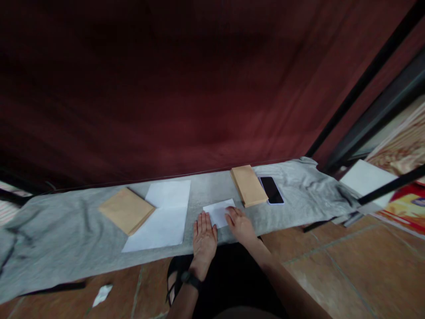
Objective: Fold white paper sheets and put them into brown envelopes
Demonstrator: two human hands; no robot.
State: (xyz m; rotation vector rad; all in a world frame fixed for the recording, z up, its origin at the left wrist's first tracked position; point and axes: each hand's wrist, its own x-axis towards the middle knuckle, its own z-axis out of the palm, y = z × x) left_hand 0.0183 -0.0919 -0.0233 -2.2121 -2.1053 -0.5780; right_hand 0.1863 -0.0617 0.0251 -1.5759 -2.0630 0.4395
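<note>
A small white folded paper (217, 213) lies on the grey cloth in front of me. My left hand (205, 237) rests flat on its left edge, fingers stretched out. My right hand (239, 223) is on its right side, with the fingers curled and the fingertips against the paper; whether they pinch an edge is hard to see. Just beyond my right hand sits a stack of brown envelopes (249, 186). Left of my left hand are larger white sheets (169, 217), with a second stack of brown envelopes (126, 210) partly on top of them.
A phone (271, 190) in a pale purple case lies right of the right envelope stack. The grey cloth (66, 239) covers a narrow bench against a dark red curtain (199, 110). Black bars (361, 84) stand at the right. A white scrap (102, 294) lies on the tiled floor.
</note>
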